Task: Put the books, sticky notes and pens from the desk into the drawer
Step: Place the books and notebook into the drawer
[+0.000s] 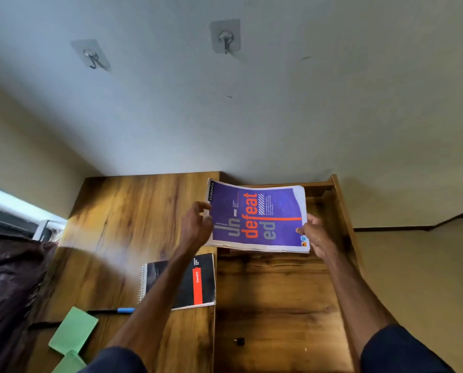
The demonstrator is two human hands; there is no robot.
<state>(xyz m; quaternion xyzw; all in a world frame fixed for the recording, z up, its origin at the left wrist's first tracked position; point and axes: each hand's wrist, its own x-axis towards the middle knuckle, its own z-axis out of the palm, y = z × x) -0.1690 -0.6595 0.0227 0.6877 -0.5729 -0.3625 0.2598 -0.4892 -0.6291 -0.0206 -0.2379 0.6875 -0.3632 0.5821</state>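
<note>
A purple notebook with orange lettering hangs in the air over the far end of the open wooden drawer. My right hand grips its right edge. My left hand is at its left edge with fingers spread, touching or just off the cover. On the desk lie a black spiral notebook with a red stripe, a blue-capped pen, a dark pen and two green sticky note pads.
The drawer's inside holds a small dark knob-like piece near the front. A dark brown cushion or bag lies left of the desk. Two wall hooks are stuck on the wall behind.
</note>
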